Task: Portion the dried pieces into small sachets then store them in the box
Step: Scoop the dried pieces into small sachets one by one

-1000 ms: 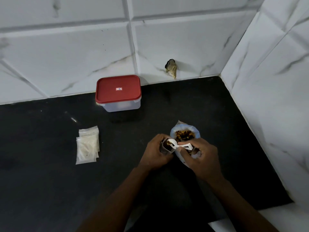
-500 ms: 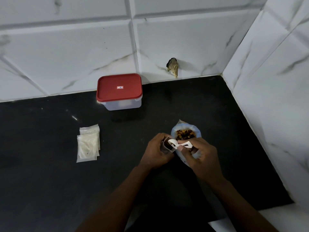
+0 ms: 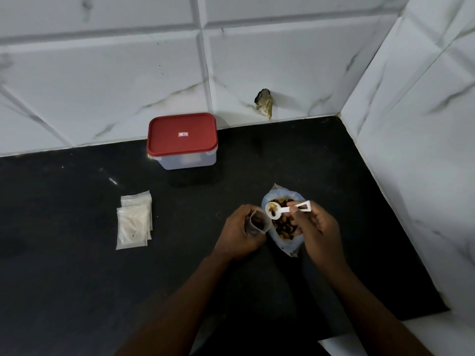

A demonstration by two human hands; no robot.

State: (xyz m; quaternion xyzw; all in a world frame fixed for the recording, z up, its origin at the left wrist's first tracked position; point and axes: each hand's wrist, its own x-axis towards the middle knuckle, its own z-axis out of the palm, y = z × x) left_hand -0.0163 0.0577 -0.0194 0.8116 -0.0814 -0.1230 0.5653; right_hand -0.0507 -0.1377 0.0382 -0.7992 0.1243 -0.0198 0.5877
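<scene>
Two hands are at work, seen from the single head view. The left hand (image 3: 240,232) grips a small sachet (image 3: 258,223), its fingers curled round the body and the mouth held open toward the spoon; some dark pieces already lie inside. The right hand (image 3: 318,227) pinches the handle of a white spoon (image 3: 288,209) between thumb and fingertips. The spoon's bowl carries a few dried pieces (image 3: 284,227) above the open bag (image 3: 295,196), just beside the sachet mouth. Judged step: the spoonful is being carried from bag to sachet. To do it well, keep the bowl level until its lip is over the mouth, then tip slowly. Keep the sachet mouth rounded rather than pinched flat, and work over the bag so strays fall back in. The sachet looks partly filled, so one or two more spoonfuls may do. The box (image 3: 183,140) stands at the back wall with its red lid on, well apart from the hands, and will need opening before storing. A stack of spare sachets (image 3: 134,222) lies to the left on the black counter (image 3: 77,278), with bare counter between it and the left hand. The tiled side wall (image 3: 424,176) runs near the bag on the right, which limits elbow room there. The counter ends at lower right, so keep filled sachets toward the middle.
</scene>
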